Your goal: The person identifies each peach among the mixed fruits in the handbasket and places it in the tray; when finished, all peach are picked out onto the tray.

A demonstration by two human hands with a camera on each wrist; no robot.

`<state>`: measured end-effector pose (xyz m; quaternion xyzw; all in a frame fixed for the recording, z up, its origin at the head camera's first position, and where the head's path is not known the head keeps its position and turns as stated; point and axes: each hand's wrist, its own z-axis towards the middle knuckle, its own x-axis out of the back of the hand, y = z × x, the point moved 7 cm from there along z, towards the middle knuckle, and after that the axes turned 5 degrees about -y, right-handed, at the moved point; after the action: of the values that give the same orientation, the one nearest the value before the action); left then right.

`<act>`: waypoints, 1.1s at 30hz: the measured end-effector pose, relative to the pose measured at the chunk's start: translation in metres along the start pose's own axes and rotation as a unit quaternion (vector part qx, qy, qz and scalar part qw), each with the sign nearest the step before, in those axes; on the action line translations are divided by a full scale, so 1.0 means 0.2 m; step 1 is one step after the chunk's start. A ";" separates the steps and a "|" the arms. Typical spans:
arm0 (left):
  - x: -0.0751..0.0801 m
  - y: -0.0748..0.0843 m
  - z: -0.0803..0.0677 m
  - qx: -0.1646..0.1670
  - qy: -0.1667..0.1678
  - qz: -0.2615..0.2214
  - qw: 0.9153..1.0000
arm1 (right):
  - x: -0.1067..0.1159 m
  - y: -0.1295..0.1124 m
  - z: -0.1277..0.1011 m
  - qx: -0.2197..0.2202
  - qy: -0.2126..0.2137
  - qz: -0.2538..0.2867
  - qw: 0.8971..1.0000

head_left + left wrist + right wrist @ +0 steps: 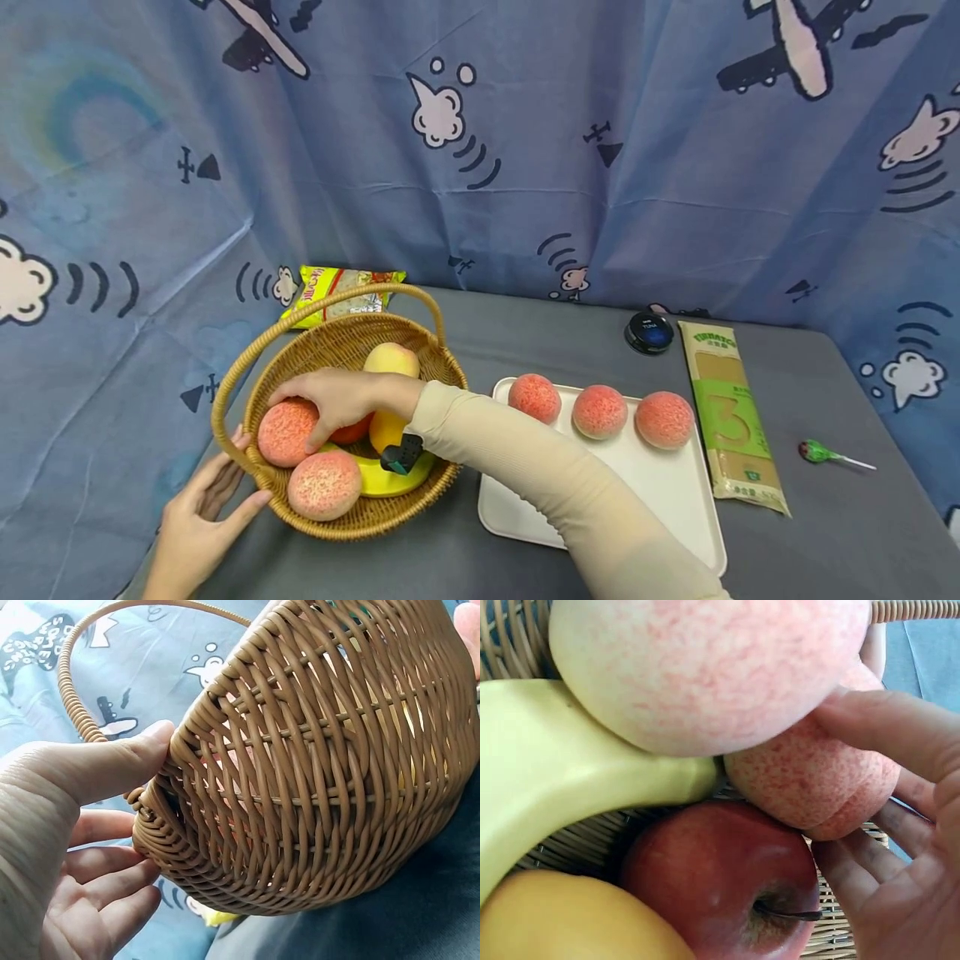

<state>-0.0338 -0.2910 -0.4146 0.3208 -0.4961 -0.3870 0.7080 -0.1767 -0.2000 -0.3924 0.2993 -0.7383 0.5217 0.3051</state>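
Observation:
A tilted wicker basket (375, 529) with a tall looped handle stands at left in the head view. My left hand (198, 521) grips its rim where the handle joins, thumb and fingers on opposite sides. Inside the basket, my right hand (337, 400) curls round a speckled pink peach (287, 433) by the left wall. Another pink peach (325, 486) lies just in front of it, beside a yellow banana (393, 479). A paler peach (392, 360) rests farther back. The right wrist view shows a red apple (712, 877) and an orange-yellow fruit (570, 922) below the banana.
Three pink peaches (600, 412) line the back of a white tray (652, 483). Right of it lie a noodle packet (731, 417) and a green lollipop (817, 452). A round dark tin (648, 332) stands behind. A yellow bag (330, 292) lies behind the basket, near the curtain (525, 167).

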 end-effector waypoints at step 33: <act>0.00 0.00 0.00 0.033 0.014 0.060 0.998 | 0.07 0.20 -1.23 0.074 0.268 0.226 0.934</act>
<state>-0.0330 -0.2898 -0.4146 0.3194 -0.5169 -0.3228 0.7256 -0.1826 0.0440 -0.3396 -0.0050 -0.6368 0.6908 0.3423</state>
